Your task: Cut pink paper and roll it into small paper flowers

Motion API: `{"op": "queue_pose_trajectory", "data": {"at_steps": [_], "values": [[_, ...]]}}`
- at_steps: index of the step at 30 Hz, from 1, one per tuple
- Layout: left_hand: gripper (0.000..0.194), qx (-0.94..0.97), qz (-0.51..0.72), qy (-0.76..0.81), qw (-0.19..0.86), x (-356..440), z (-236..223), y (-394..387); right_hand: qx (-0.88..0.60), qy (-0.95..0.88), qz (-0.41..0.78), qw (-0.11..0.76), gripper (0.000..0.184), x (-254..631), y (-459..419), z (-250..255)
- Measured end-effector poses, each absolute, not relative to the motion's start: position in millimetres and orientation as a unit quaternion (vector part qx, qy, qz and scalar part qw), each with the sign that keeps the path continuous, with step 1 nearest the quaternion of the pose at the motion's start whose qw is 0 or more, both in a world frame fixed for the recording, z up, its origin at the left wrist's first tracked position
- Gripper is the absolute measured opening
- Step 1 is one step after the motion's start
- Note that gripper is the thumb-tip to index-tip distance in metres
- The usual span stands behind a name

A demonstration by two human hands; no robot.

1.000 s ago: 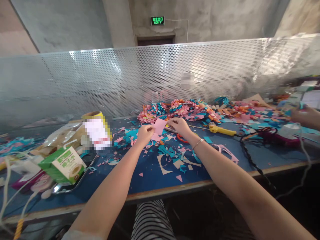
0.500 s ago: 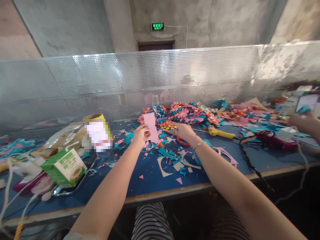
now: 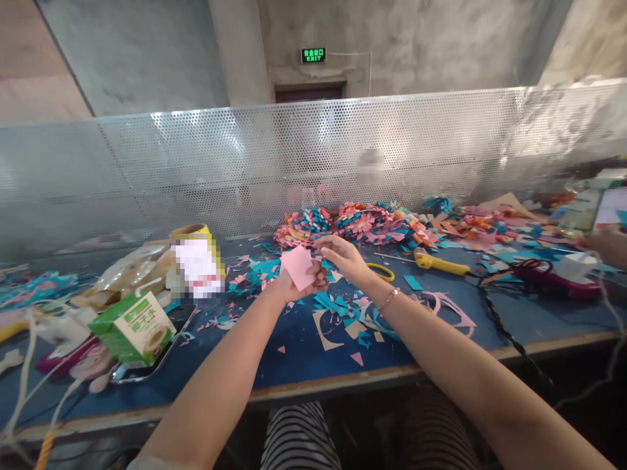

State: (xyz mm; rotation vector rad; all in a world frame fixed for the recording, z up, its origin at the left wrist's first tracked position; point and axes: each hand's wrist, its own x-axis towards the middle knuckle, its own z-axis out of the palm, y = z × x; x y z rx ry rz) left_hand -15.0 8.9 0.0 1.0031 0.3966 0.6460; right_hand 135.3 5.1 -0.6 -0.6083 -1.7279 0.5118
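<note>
My left hand (image 3: 304,286) is closed on a piece of pink paper (image 3: 296,266), held above the blue table. Just to its right is my right hand (image 3: 343,258), with its fingers apart and nothing visible in them. A yellow loop-shaped handle (image 3: 382,271) lies beside the right wrist; the rest of that tool is hidden. Blue and pink paper scraps (image 3: 330,303) lie under and around both hands. Behind them is a heap of pink, orange and blue paper flowers (image 3: 360,222).
A yellow glue gun (image 3: 441,262) with a black cord lies to the right. On the left are a green drink carton (image 3: 132,329), a roll of tape (image 3: 189,230) and white cables. A perforated metal screen (image 3: 274,156) stands behind the table. Another person's hand (image 3: 610,245) is at far right.
My right hand has come away from the tool on the table, and its fingers have opened. The pink paper in my left hand has tilted and now looks like a smaller, squarer piece.
</note>
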Motion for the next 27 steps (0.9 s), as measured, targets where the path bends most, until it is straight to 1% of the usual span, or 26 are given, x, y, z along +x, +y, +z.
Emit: {"op": "queue_pose_trajectory", "data": {"at_steps": [2, 3, 6, 8, 11, 13, 15, 19, 23, 27], "values": [[0.037, 0.466, 0.286, 0.191, 0.815, -12, -1, 7, -0.259, -0.736, 0.294, 0.552, 0.025, 127, -2, -1], [0.037, 0.465, 0.279, 0.203, 0.815, -10, -1, 7, -0.268, -0.728, 0.309, 0.55, 0.024, 124, -4, -2], [0.031, 0.469, 0.283, 0.272, 0.791, -7, -2, 9, -0.308, -0.672, 0.297, 0.605, 0.015, 122, 1, -6], [0.025, 0.458, 0.35, 0.326, 0.749, -6, -1, 14, -0.332, -0.638, 0.268, 0.641, 0.014, 127, 8, -8], [0.016, 0.419, 0.499, 0.364, 0.665, -7, 1, 21, -0.373, -0.609, 0.221, 0.664, 0.015, 136, 19, -9], [0.013, 0.425, 0.524, 0.35, 0.65, -9, 3, 23, -0.396, -0.601, 0.19, 0.668, 0.017, 141, 23, -9], [0.009, 0.462, 0.521, 0.333, 0.636, -10, 4, 23, -0.409, -0.605, 0.164, 0.663, 0.019, 142, 22, -9], [0.013, 0.533, 0.528, 0.337, 0.569, -8, 1, 17, -0.411, -0.638, 0.113, 0.641, 0.021, 139, 15, -9], [0.012, 0.545, 0.566, 0.371, 0.495, -6, -2, 17, -0.374, -0.701, 0.066, 0.603, 0.022, 136, 10, -9], [0.008, 0.55, 0.582, 0.388, 0.456, -8, -3, 20, -0.326, -0.757, 0.055, 0.564, 0.025, 133, 12, -14]]}}
